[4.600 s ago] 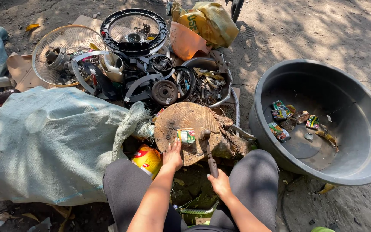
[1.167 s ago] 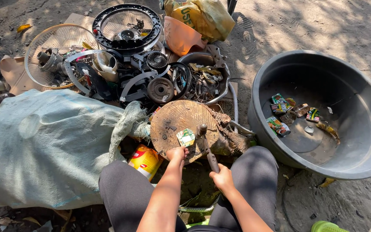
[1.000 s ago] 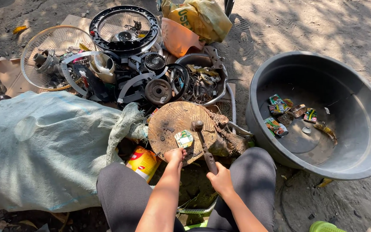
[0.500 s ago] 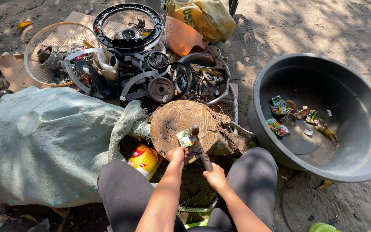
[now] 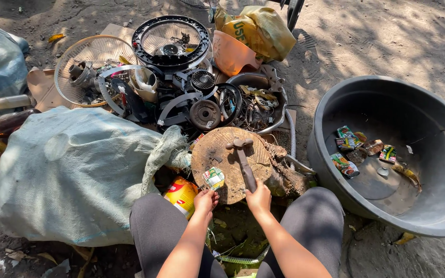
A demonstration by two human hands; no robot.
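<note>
On sunlit dirt, you are pinching a small flattened green can (image 5: 213, 178) with your left hand (image 5: 205, 200) on the round wooden stump (image 5: 217, 154), your right hand (image 5: 259, 197) clamped around a rusty hammer (image 5: 243, 159) just beside it.

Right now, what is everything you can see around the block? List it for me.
wooden block: one, brown, round, centre, in front of the knees
flattened can: one, green and white, on the block's near edge
hammer: one, rusty, head resting on the block
large basin: one, dark grey, right
crushed cans: several, mixed colours, inside the basin
woven sack: one, pale green, left
fan grilles: two, one black, one cream, top
scrap metal parts: many, dark, behind the block
yellow bag: one, top
left hand: fingers on the can
right hand: gripping the hammer handle
</note>
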